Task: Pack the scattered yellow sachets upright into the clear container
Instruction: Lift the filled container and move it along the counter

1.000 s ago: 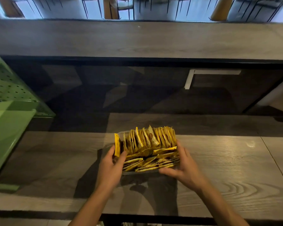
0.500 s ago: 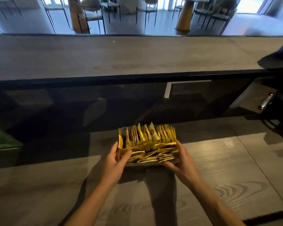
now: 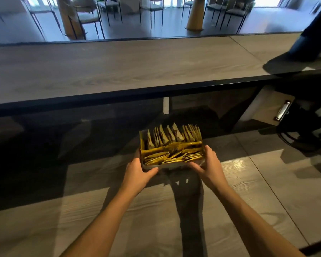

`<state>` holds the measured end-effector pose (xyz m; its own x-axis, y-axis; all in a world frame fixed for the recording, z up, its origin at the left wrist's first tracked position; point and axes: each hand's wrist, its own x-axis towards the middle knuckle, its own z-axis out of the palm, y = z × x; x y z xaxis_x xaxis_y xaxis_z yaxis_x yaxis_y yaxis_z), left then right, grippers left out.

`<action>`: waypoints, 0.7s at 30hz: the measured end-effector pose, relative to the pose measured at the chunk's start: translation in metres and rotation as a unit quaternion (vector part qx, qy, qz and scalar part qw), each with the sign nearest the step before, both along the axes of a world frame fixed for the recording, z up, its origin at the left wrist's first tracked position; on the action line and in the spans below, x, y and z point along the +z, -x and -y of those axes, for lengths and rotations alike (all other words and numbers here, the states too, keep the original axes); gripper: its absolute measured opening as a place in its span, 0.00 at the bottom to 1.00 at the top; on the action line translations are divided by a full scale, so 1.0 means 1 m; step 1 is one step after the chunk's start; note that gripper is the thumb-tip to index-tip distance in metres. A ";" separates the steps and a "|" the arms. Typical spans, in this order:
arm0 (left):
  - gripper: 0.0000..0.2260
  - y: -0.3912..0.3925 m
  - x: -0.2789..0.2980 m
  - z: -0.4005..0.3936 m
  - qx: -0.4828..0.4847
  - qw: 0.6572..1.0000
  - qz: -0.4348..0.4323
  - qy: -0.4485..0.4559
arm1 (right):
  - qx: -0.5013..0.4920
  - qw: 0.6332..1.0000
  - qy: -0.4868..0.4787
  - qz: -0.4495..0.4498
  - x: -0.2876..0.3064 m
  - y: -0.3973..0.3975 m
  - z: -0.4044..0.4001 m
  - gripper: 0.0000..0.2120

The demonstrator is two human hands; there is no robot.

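Note:
The clear container (image 3: 174, 165) sits at the middle of the wooden counter, packed with several yellow sachets (image 3: 171, 144) standing upright in two rows. My left hand (image 3: 137, 173) grips its near left corner, thumb along the front wall. My right hand (image 3: 209, 164) grips the right end, fingers curled round the near right corner. The container's base is hidden by the sachets and my hands, so I cannot tell whether it rests on the counter or is lifted.
A raised wooden bar top (image 3: 130, 65) with a dark edge runs across behind the container. A clipboard (image 3: 271, 108) lies under it at the right beside dark cables. Chairs stand beyond the bar. Bare counter (image 3: 174, 219) stretches in front.
The container, held in both hands, has shifted away from me and a little right. The view has swung right and up; the green rack at left is out of sight.

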<state>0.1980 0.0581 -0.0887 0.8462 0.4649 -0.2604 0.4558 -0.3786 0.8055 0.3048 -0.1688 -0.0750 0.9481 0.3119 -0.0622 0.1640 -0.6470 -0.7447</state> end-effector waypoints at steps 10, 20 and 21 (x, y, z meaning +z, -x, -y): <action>0.29 -0.079 0.000 0.021 0.024 1.000 0.004 -0.004 | -0.048 0.994 0.098 0.030 0.001 -0.067 0.014 0.42; 0.29 -0.149 -0.006 0.032 0.026 0.999 0.033 0.009 | -0.068 0.996 0.059 0.020 0.000 -0.135 0.018 0.37; 0.30 -0.154 -0.008 0.033 0.029 0.999 0.027 0.016 | -0.071 0.995 0.062 0.019 -0.001 -0.141 0.019 0.36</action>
